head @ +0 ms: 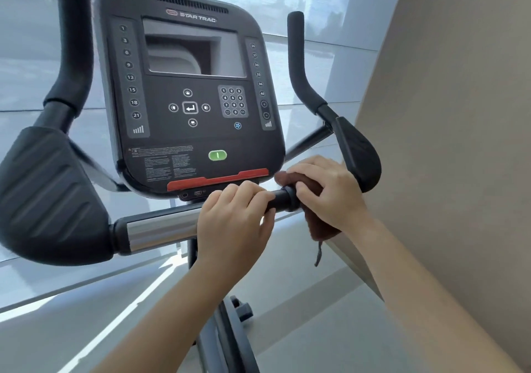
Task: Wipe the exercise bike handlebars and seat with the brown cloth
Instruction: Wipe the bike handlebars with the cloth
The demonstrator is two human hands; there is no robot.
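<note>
The exercise bike's handlebar (161, 229) runs across the view as a chrome and black bar under the console, with black elbow pads and upright grips at both ends. My left hand (234, 223) grips the bar just right of the chrome section. My right hand (327, 193) holds the brown cloth (319, 224) wrapped around the bar right next to it, near the right elbow pad (360, 154). A loose end of the cloth and a thread hang below the bar. The seat is out of view.
The black console (186, 91) with its screen, keypad and green button stands directly above the bar. The left elbow pad (48, 197) is large at the left. A beige wall (448, 114) rises close on the right. The bike's frame post (218, 329) descends below, with windows behind.
</note>
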